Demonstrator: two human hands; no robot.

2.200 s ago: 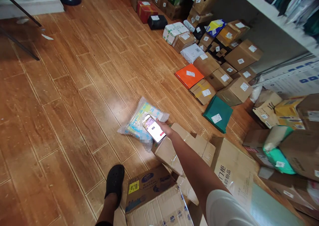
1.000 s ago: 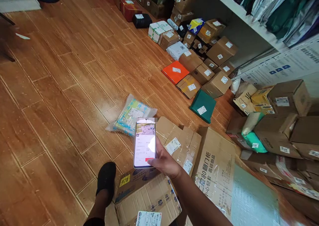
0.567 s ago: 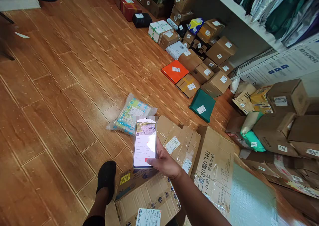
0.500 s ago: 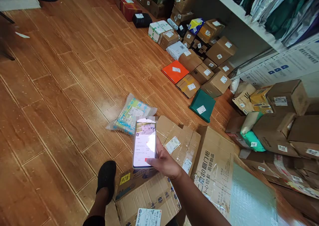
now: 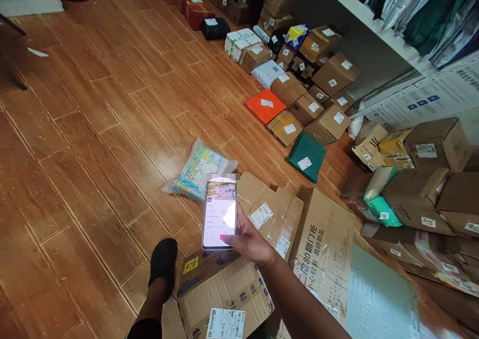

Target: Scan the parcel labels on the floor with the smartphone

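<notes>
My right hand [image 5: 251, 242] grips a smartphone [image 5: 220, 212] with a lit screen, held upright above the parcels, thumb resting near the screen's lower edge. Just beyond the phone a clear plastic parcel [image 5: 196, 172] with blue and yellow contents lies on the wooden floor. A taped cardboard box [image 5: 269, 209] sits under and right of the hand. Another cardboard box [image 5: 224, 291] with a white label lies near my black shoe [image 5: 163, 261]. My left hand is out of view.
Many labelled parcels line the right wall: an orange flat box [image 5: 265, 104], a green bag [image 5: 307, 157], brown cartons [image 5: 329, 124]. A large flattened carton [image 5: 329, 259] and stacked boxes [image 5: 422, 194] fill the lower right. A shelf [image 5: 377, 35] of bagged goods runs above.
My right hand drew the phone back from over the plastic parcel and turned it upright toward me. Over the last half second it stays nearly still.
</notes>
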